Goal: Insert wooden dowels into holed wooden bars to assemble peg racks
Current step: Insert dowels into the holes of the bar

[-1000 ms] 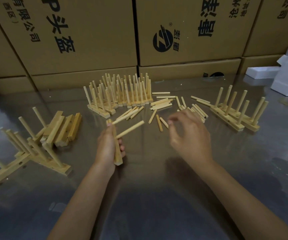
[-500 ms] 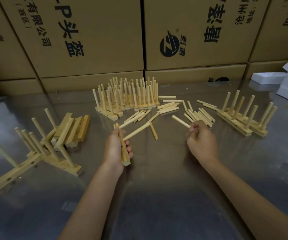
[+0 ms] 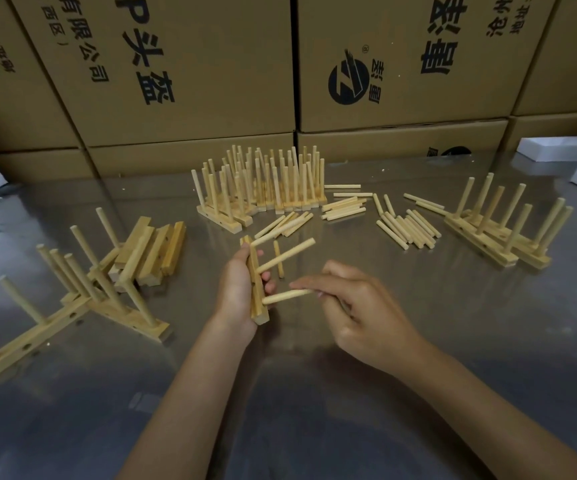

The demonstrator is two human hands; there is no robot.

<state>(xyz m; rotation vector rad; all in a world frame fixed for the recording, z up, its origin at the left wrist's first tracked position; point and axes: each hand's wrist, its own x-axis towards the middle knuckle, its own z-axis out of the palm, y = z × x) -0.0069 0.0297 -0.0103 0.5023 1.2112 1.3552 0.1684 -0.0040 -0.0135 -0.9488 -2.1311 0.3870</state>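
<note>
My left hand (image 3: 237, 292) grips a holed wooden bar (image 3: 256, 295), held nearly upright above the table. Two dowels stick out of the bar to the right, the longer one (image 3: 287, 254) from its middle. My right hand (image 3: 356, 306) pinches a third dowel (image 3: 285, 296) by its right end. The left tip of that dowel touches the lower part of the bar. Loose dowels (image 3: 406, 225) lie scattered on the table behind my hands.
Finished peg racks stand at the back centre (image 3: 263, 188), at the right (image 3: 502, 230) and at the left (image 3: 72, 299). A stack of bare bars (image 3: 155, 251) lies at the left. Cardboard boxes (image 3: 183, 64) wall the far edge. White foam blocks (image 3: 554, 147) sit at the back right.
My right hand picked a dowel from the loose pile and carried it left and down to the bar. The left hand kept hold of the bar.
</note>
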